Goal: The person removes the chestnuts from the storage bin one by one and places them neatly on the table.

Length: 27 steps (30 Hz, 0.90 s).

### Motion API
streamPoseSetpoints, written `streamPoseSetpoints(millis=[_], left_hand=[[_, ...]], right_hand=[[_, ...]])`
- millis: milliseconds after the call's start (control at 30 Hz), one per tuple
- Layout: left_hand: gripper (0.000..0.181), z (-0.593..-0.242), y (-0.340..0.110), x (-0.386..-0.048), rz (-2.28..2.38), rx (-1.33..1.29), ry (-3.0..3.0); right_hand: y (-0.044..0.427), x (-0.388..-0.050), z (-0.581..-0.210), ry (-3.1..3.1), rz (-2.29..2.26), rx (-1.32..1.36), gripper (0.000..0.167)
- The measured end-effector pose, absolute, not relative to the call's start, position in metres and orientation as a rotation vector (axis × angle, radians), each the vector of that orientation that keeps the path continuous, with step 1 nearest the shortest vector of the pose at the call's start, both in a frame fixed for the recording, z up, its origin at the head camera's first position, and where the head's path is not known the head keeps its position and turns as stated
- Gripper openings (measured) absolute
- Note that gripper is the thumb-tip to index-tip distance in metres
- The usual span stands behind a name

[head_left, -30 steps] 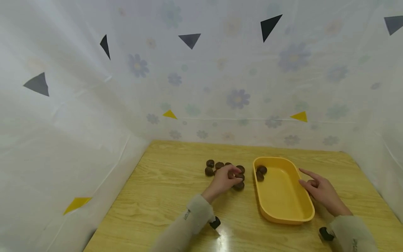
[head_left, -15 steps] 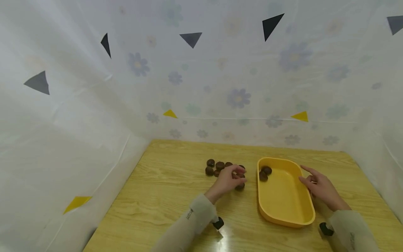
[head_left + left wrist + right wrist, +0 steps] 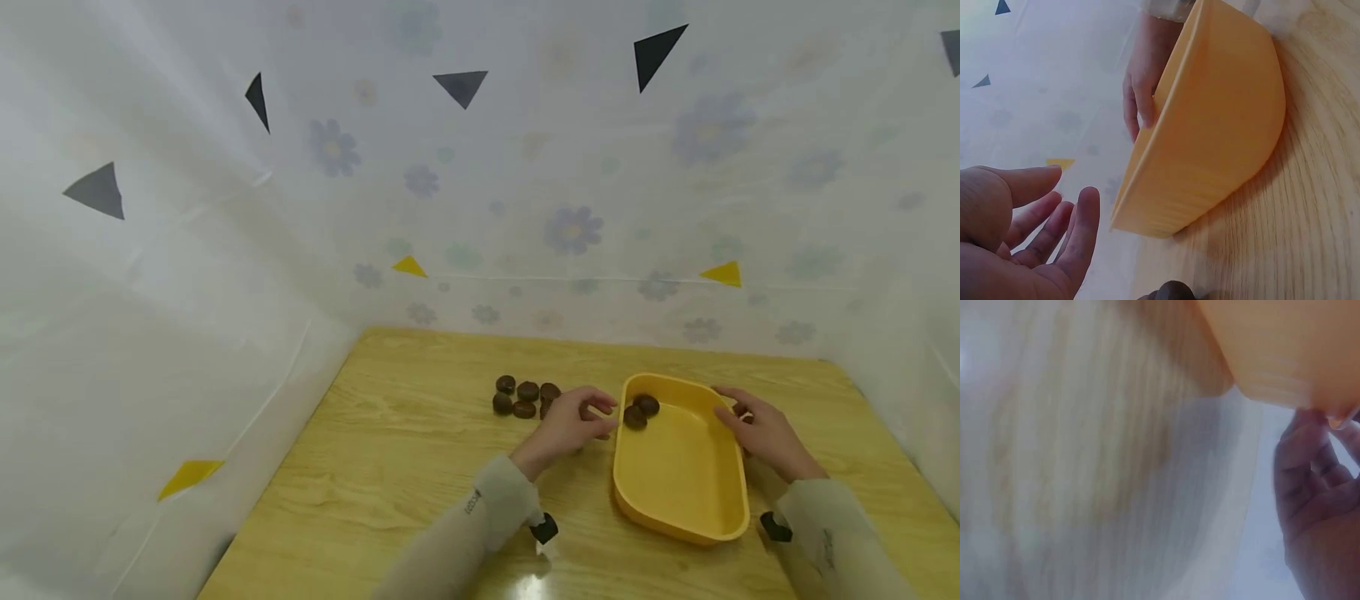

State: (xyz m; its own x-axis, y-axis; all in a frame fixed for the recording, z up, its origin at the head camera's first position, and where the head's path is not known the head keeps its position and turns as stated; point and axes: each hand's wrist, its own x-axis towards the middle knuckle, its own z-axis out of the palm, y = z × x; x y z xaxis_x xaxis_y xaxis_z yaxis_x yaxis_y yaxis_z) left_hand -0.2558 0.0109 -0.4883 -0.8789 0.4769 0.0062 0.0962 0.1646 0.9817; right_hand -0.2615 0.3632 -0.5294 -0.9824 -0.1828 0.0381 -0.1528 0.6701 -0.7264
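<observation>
My left hand (image 3: 566,423) hovers by the left rim of the yellow tray (image 3: 678,483), fingers loosely bent, thumb apart. In the left wrist view nothing lies between its fingers (image 3: 1088,212). At the tray's right side my right hand (image 3: 772,437) grips the rim, thumb over the edge and fingers outside; the right wrist view shows these fingers (image 3: 1297,462) against the rim. A small cluster of dark brown chestnuts (image 3: 636,417) sits in the tray's far left corner. More chestnuts (image 3: 525,409) lie in a loose group on the table, some hidden behind my left hand.
The wood-grain table (image 3: 390,467) runs back to a white flowered sheet (image 3: 525,200) that also encloses the left and right sides. A dark chestnut (image 3: 1175,290) shows at the bottom of the left wrist view.
My left hand has moved right, from over the chestnuts to the tray's left rim. The tray's far end has shifted a little right, and my right hand has closed around its rim.
</observation>
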Motion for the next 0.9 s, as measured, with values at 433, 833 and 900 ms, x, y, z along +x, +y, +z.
streamPoseSetpoints(millis=[433,833,900], left_hand=[[0.02,-0.476,0.054,-0.249,1.892,0.427,1.915],[0.017,-0.475,0.094,-0.249,1.983,0.237,1.827],[0.017,-0.476,0.1,-0.251,1.991,0.192,1.845]], right_hand=[[0.373,-0.264,-0.53,2.86,-1.145,-0.208,0.054],[0.369,-0.245,-0.526,2.891,-1.09,-0.121,0.062],[0.37,-0.245,-0.528,2.903,-1.12,-0.142,0.06]])
